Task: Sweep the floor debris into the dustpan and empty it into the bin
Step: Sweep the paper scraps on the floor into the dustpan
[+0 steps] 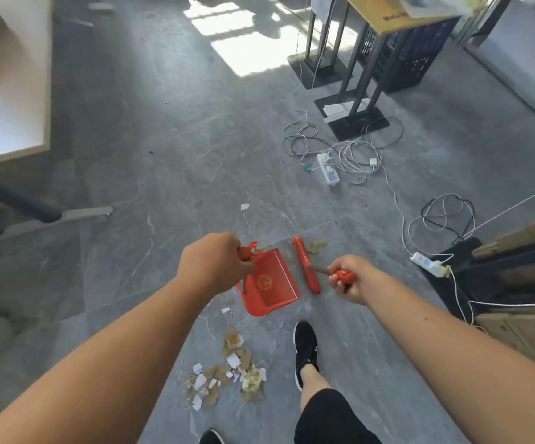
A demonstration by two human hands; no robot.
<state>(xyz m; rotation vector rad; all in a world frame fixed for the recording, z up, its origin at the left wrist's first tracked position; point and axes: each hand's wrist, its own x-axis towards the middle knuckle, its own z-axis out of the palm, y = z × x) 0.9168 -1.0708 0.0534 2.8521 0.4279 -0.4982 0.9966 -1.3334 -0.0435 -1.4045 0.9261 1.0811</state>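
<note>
My left hand (213,264) grips the handle of a red dustpan (271,283), which hangs above the grey floor with its mouth toward me. My right hand (351,278) grips the red handle of a broom whose red head (306,264) sits just right of the pan. A pile of torn cardboard and paper scraps (227,370) lies on the floor below the pan, near my feet. A few more cardboard bits (317,246) lie beyond the broom head. No bin is in view.
My black shoe (305,347) stands right of the pile. Tangled white cables and a power strip (328,169) lie ahead; another strip (428,264) lies at right beside cardboard boxes (522,331). Black stand bases (352,116) and a table (13,91) flank the floor.
</note>
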